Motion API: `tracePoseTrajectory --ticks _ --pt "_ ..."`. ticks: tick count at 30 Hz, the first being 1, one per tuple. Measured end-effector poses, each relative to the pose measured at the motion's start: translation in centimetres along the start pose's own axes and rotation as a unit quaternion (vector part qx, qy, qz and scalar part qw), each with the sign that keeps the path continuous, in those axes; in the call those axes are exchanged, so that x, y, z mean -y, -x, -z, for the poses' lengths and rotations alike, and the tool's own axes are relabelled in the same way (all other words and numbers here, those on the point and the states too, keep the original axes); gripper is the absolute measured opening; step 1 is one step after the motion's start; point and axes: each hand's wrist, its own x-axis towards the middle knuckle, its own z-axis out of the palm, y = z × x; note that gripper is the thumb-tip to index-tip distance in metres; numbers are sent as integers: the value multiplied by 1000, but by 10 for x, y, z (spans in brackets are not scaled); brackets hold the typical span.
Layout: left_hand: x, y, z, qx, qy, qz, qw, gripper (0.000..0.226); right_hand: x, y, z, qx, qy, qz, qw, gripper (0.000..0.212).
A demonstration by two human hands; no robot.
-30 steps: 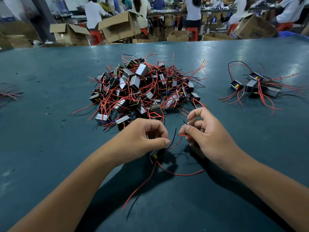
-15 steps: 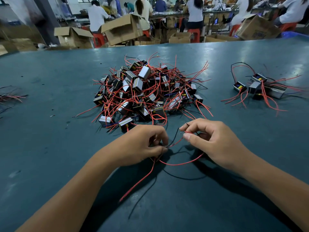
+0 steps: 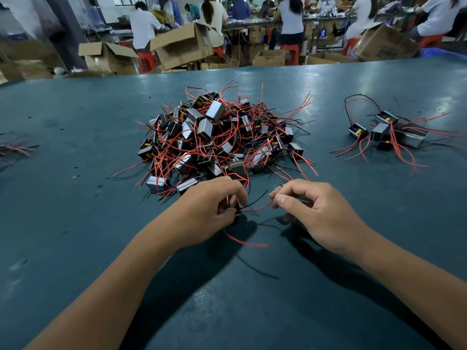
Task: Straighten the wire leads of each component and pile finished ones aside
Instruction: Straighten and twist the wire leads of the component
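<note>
Both my forearms enter from the lower edge and converge toward the centre, bare to past the wrist. My left hand (image 3: pixel 209 208) sits palm-down, knuckles up, fingers curled tight with the tips drawn in against the thumb — a closed grip around a small dark component (image 3: pixel 236 210) that is mostly hidden under the fingers. My right hand (image 3: pixel 310 210) is just beside it, apart, wrist angled inward. Its thumb and forefinger pinch the end of a red lead (image 3: pixel 257 209) that spans the gap between the two hands — the remaining fingers are loosely curled beneath
</note>
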Motion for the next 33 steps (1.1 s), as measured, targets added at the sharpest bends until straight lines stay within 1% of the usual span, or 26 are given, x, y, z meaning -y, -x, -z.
tracePoseTrajectory --ticks 2,3,5,9,14,16,18,22,24,29,31,33 --pt "-1 0 -2 -3 -24 -7 1000 16 1 0 -1 7 -11 1 1000 15" --pt "-3 -1 -5 0 -44 -12 999 15 1 0 -1 11 -16 5 1000 15" --pt "-5 -1 -10 -3 -76 -18 997 23 1 0 -1 21 -25 14 999 16" --pt "-5 -2 -14 -31 -76 -16 996 35 0 -1 0 25 -48 14 998 17" --pt "-8 -2 -19 -19 -88 -69 994 34 1 -3 1 53 -54 19 997 18" --pt "-10 -3 -22 -32 -63 -69 995 25 0 -3 1 55 -51 22 997 18" --pt "-11 -3 -23 -39 -14 -62 997 14 -1 -3 1 53 -56 21 997 19" --pt "-12 -2 -17 -7 90 -43 995 14 -1 -3 2 32 -78 2 996 20" --pt "-10 -1 -12 -1 120 -29 992 14 -4 -4 3 22 -70 0 997 20" --pt "-4 1 -1 1 143 -6 990 13 -4 -4 2 19 -50 2 999 19" --pt "-1 1 2 -2 133 -3 991 10 -2 -3 2 26 -52 -1 998 23" --pt "5 2 6 -1 130 28 991 9 -1 -3 3 13 -58 -10 998 29"
